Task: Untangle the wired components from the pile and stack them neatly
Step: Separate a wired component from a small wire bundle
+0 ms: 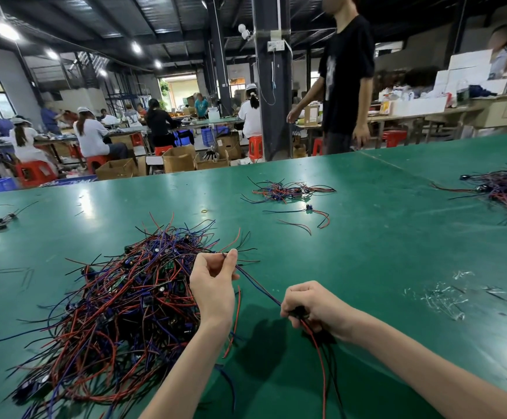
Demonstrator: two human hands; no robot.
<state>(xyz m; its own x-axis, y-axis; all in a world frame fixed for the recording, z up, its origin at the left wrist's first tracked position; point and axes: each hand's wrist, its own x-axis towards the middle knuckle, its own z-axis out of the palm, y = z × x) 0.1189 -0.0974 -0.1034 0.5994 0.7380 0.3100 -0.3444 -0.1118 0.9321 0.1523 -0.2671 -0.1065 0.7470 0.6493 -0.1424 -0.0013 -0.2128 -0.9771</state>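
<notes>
In the lower left of the frame, a big tangled pile [119, 297] of red, blue and black wired components lies on the green table [382, 267]. Just right of it, at lower centre, the left hand [213, 282] pinches a blue wire [258, 287] between thumb and forefinger. The wire runs taut down to the right hand [312, 309], whose curled fingers grip a dark wired component [299, 313]; its red and black leads [321, 358] hang toward the bottom edge. A smaller heap [288, 190] sits at upper centre, and another heap [506, 186] lies at the right edge.
</notes>
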